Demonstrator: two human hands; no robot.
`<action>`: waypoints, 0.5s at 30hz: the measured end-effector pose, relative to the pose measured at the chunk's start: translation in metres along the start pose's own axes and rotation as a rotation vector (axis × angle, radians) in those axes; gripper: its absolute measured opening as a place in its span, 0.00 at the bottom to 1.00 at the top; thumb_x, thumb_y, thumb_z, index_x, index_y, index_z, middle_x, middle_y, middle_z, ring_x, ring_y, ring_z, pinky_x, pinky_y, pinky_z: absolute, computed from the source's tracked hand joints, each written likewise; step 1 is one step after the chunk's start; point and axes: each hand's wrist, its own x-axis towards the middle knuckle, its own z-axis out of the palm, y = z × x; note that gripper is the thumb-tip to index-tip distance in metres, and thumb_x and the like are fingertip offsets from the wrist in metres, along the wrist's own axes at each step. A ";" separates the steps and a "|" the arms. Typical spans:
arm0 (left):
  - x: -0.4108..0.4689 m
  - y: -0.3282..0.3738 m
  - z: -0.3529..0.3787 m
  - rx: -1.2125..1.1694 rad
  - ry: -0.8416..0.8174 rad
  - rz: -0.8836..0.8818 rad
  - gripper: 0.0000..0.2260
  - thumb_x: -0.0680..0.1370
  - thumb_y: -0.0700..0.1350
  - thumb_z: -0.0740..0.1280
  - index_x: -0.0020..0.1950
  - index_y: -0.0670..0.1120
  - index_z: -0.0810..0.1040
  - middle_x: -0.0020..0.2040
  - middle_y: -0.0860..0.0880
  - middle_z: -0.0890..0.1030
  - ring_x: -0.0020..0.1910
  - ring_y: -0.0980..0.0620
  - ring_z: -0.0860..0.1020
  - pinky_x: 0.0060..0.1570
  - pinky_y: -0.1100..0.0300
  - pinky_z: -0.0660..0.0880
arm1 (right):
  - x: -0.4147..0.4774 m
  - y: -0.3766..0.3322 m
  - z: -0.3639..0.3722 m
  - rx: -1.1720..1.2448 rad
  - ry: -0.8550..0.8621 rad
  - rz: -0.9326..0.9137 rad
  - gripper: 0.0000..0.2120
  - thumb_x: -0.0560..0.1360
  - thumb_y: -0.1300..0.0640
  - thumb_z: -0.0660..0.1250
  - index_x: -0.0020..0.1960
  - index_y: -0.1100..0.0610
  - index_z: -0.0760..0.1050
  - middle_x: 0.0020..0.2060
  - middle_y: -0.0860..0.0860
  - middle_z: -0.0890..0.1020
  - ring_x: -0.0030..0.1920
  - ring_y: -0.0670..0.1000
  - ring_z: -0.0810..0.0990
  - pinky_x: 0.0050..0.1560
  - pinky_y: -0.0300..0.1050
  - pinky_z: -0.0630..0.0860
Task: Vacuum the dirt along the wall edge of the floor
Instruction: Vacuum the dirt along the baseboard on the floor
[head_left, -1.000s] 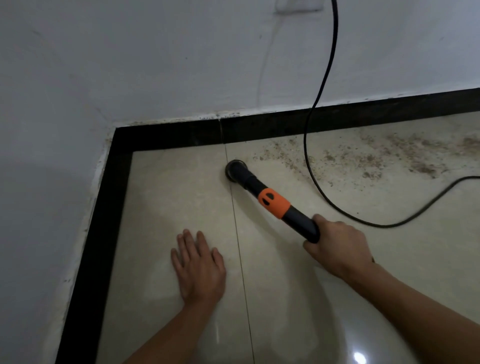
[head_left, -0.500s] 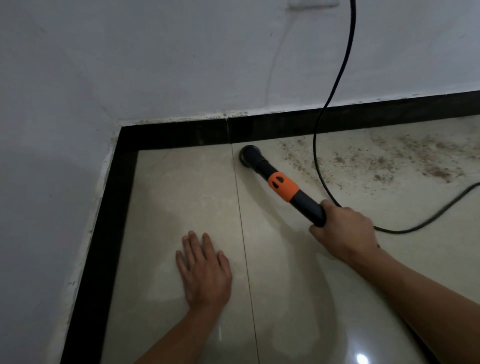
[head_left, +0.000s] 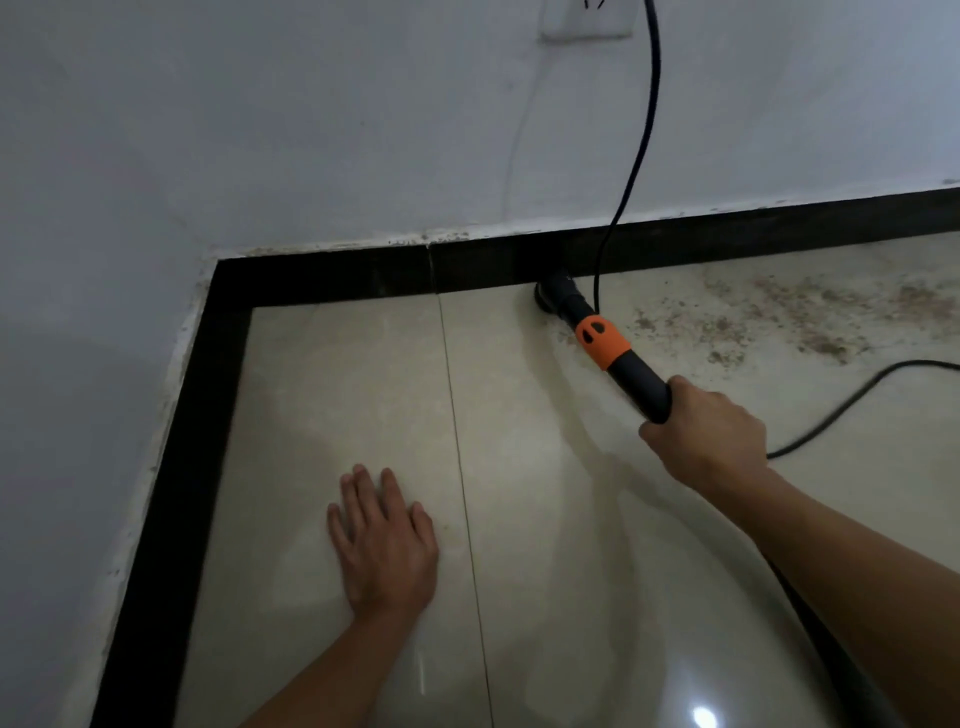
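Floor: glossy cream tiles (head_left: 337, 395) meeting a white wall (head_left: 311, 130) at a corner, with a black border strip (head_left: 322, 275) along the wall's foot.
Grout line: a thin seam (head_left: 457, 415) runs from the strip toward the person, just right of the left fingertips.
Left hand: the left hand (head_left: 384, 540) lies palm down on the tile, fingers straight and close together, pointing at the wall and holding nothing.
Right hand: the right hand (head_left: 711, 436) has its fingers curled tight round the rear end of the vacuum tube (head_left: 641, 387).
Vacuum tube: black with an orange collar (head_left: 601, 340) ahead of the right fingers; it slants away from them, up and left toward the wall.
Nozzle: the round black nozzle (head_left: 553, 296) sits at the far end from the fingers, on the tile and touching the border strip.
Dirt: brown grit (head_left: 810, 312) is scattered on the tile along the wall edge, beyond the right knuckles and right of the nozzle; a few specks lie just beside the collar.
Cord: a black power cord (head_left: 631, 171) hangs down the wall and passes just behind the collar; more of it lies on the floor right of the right hand.
Socket: a white wall socket (head_left: 587, 21) sits at the top edge, just left of the cord.
Hose: a dark hose (head_left: 831, 649) trails back from the gripping fingers beneath the right forearm.
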 end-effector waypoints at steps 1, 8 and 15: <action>0.000 0.000 0.000 -0.003 0.009 0.001 0.28 0.76 0.52 0.52 0.69 0.38 0.73 0.71 0.34 0.69 0.72 0.36 0.65 0.69 0.39 0.59 | -0.009 0.002 0.001 -0.009 -0.016 -0.010 0.11 0.74 0.48 0.66 0.53 0.51 0.70 0.35 0.49 0.76 0.35 0.52 0.76 0.36 0.44 0.71; -0.003 0.001 -0.001 -0.011 0.032 0.004 0.27 0.75 0.51 0.52 0.67 0.37 0.73 0.70 0.32 0.69 0.70 0.34 0.66 0.68 0.39 0.60 | -0.063 0.005 0.016 -0.075 -0.100 -0.117 0.13 0.77 0.44 0.61 0.49 0.49 0.60 0.36 0.47 0.72 0.34 0.53 0.72 0.34 0.45 0.65; -0.001 0.000 0.000 -0.006 0.026 -0.007 0.27 0.75 0.51 0.52 0.67 0.37 0.74 0.70 0.33 0.69 0.70 0.35 0.66 0.68 0.39 0.59 | -0.022 0.028 0.010 -0.049 -0.024 -0.031 0.13 0.76 0.45 0.64 0.52 0.51 0.64 0.36 0.49 0.74 0.35 0.53 0.76 0.35 0.45 0.71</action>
